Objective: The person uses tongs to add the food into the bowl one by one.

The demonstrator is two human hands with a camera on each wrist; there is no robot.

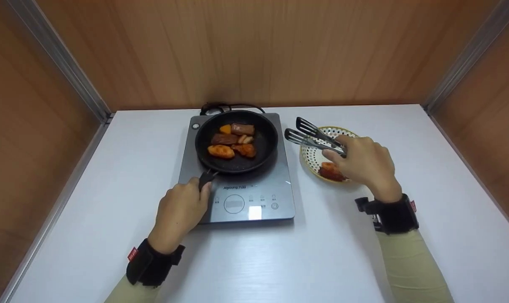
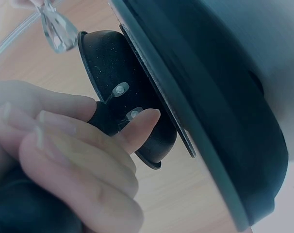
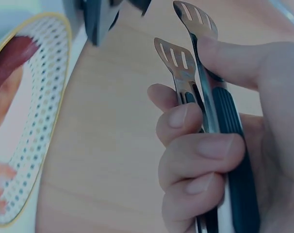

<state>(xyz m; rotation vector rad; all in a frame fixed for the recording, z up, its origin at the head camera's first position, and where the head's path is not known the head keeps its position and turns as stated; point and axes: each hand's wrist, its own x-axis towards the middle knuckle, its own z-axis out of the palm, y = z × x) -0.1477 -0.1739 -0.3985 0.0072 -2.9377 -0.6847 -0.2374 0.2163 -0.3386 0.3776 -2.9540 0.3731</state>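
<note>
My left hand (image 1: 181, 210) grips the black handle (image 2: 104, 119) of a frying pan (image 1: 265, 155), its fingers curled round it. Inside the pan lie several pieces of food: brown meat strips (image 1: 225, 139), a yellow-orange chunk (image 1: 225, 129), an oval browned piece (image 1: 221, 151) and a reddish drumstick-like piece (image 1: 246, 150). My right hand (image 1: 366, 162) holds slotted metal tongs (image 1: 317, 136), the two tips slightly apart with nothing between them. Below the tongs is a dotted plate (image 1: 309, 158) with a yellow rim. Reddish food (image 1: 332, 171) lies on the plate, partly hidden by the right hand.
The pan sits on a grey induction cooker (image 1: 284, 189) with a touch panel at its front. A black cable (image 1: 246, 105) runs behind it. The white table (image 1: 254, 261) is bordered by wooden panels (image 1: 254, 50) at the back and both sides.
</note>
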